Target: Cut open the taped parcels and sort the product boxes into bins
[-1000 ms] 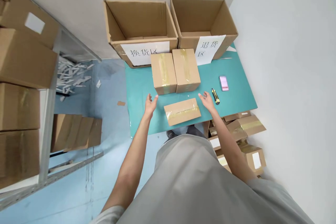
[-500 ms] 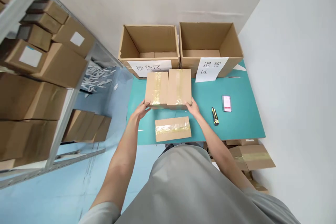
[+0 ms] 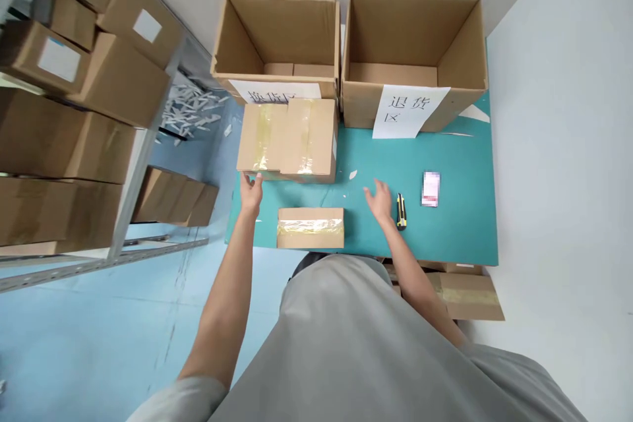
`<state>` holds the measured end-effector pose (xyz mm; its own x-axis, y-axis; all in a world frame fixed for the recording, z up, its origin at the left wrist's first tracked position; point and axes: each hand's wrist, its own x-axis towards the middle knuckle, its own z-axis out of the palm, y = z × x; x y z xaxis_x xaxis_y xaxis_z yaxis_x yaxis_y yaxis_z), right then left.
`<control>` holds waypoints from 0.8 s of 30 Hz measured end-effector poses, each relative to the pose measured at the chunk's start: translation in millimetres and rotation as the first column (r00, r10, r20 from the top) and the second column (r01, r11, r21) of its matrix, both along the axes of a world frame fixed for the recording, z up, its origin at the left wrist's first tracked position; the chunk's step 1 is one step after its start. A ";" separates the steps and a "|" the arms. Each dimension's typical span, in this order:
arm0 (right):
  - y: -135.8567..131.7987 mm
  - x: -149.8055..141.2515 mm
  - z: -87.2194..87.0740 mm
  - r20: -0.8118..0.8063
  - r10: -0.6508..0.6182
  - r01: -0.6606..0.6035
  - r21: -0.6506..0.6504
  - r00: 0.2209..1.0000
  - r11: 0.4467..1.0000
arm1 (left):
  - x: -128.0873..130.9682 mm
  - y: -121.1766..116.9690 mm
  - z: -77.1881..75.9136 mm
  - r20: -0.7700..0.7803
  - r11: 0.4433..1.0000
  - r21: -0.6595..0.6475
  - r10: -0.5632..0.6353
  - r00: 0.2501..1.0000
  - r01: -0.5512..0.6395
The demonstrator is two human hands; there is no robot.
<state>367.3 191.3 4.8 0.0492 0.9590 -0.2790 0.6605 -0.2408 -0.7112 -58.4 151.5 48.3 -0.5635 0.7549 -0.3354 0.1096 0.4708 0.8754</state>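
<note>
Two taped cardboard boxes (image 3: 289,138) sit side by side at the left of the teal table (image 3: 445,231), against the left open carton. My left hand (image 3: 252,190) is at their near left corner, fingers spread, touching or just short of it. My right hand (image 3: 380,201) hovers open over the table, holding nothing, right beside a yellow-black utility knife (image 3: 401,210). A smaller taped box (image 3: 310,227) lies at the near edge between my hands.
Two large open cartons (image 3: 277,39) (image 3: 415,46) with paper labels stand at the back. A small pink card (image 3: 430,188) lies right of the knife. Shelving stacked with boxes (image 3: 59,112) fills the left. More boxes (image 3: 465,293) lie under the table's right end.
The pair of taped boxes has slid left across the table. My right hand has come off them and moved right, near the knife. My left hand stays at their left corner.
</note>
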 end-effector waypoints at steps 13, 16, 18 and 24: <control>-50.3 109.8 -43.9 0.221 -0.149 0.208 -0.276 0.964 0.938 | 81.3 -148.3 -7.3 0.144 0.976 -0.026 -0.209 0.967 0.215; -57.5 86.4 -29.9 0.070 -0.132 0.148 -0.317 0.989 0.937 | 65.1 -151.6 -6.6 0.131 0.935 -0.014 -0.349 0.928 0.353; -65.4 66.9 -10.2 -0.093 -0.101 0.069 -0.301 0.991 0.951 | 52.5 -153.9 -9.3 0.132 0.900 0.014 -0.433 0.892 0.435; -81.6 -20.4 80.4 -0.101 0.343 -0.355 -0.166 0.934 0.920 | 20.0 -155.2 -35.3 0.201 0.809 0.122 -0.587 0.784 0.575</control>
